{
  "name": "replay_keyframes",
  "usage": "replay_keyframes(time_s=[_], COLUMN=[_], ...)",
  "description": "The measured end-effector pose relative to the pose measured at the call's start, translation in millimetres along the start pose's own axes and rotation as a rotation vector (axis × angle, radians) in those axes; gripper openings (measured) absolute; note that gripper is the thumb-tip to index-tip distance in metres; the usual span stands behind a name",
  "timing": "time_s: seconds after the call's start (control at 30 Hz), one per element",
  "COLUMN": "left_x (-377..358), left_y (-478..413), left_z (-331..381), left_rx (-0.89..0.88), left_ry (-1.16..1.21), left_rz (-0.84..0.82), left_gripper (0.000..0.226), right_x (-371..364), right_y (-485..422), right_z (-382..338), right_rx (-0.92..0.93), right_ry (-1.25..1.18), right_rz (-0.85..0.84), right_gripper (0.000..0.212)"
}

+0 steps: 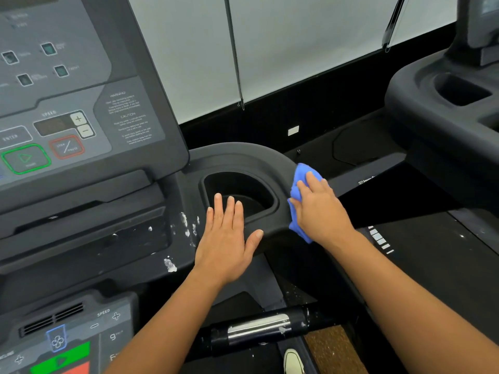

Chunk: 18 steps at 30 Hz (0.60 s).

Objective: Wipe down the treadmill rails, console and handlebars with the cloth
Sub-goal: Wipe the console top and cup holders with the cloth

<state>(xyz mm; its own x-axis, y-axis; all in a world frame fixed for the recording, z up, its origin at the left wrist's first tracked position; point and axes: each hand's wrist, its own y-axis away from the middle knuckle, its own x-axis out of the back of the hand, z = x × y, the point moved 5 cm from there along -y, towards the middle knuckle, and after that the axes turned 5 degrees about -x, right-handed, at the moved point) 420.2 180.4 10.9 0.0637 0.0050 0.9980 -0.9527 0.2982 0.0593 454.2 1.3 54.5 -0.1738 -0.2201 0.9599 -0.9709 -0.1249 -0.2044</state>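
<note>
Blue crumpled cloth (299,184) under my right grip (321,211), fingers nearly straight, pressed to black plastic cup-holder tray (243,155) outer edge; left grip (226,238) flat, wide.

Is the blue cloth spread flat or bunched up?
Bunched: the blue cloth sits crumpled in folds under the right hand, pressed against the black plastic cupholder rim.

Pressing a crumpled bright blue cloth (302,175) against the rounded outer edge of the black cup-holder tray (243,155), just right of the treadmill console (151,109). Tilting back there with a grey button panel (54,85) and a white-scuffed lower shelf (108,238). Running crosswise lower down as a black handlebar (310,318) bearing a silver plate (259,329).
</note>
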Motion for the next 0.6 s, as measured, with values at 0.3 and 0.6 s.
replay_keyframes(time_s=[0.3,0.6], left_x=[31,41], left_y=[5,16], left_z=[10,8], left_rx=[-0.031,0.207], left_ry=[0.97,1.427], left_rz=[0.164,0.297], left_gripper=[0.057,0.045], right_x=[-8,-22], right_y=[10,22], right_z=[-43,-65], right_rx=[0.313,0.306], right_ry=[-0.485,-0.761], right_rz=[-0.024,-0.506], right_gripper=[0.049,0.117])
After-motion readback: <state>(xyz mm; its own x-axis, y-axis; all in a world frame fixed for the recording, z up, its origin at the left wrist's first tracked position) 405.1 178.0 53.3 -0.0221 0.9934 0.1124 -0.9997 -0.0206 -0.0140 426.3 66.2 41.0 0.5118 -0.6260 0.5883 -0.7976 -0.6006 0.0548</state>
